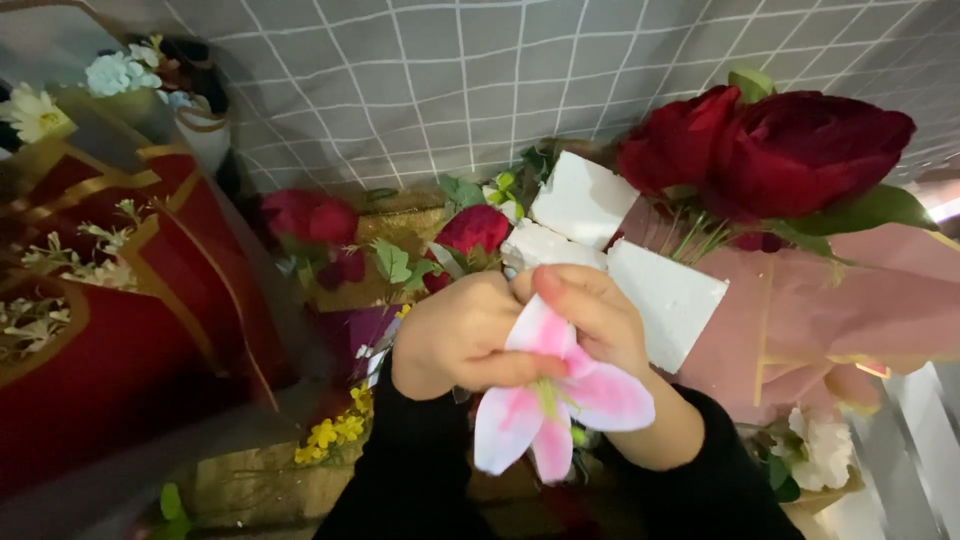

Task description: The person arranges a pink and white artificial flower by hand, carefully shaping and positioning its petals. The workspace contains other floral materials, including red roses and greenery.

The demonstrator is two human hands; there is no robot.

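Grey checked cloth (480, 80) fills the top of the frame; below it, at upper right, sit big red roses (790, 145) in pink wrapping (860, 310), with white foam blocks (665, 295) beside them. At centre, the left hand (455, 335) and right hand (590, 310) together pinch a pink-and-white lily bloom (555, 400). Squeezed so tightly, its petals could crease or tear away, I'd guess.

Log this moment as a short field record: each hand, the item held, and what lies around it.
left hand: closed on the flower, thumb across its base
right hand: fingers pinching a petal from above
held item: pink and white lily, petals pointing down
behind hands: white foam blocks, red roses
left side: red and gold wrapping
backdrop: grey grid cloth
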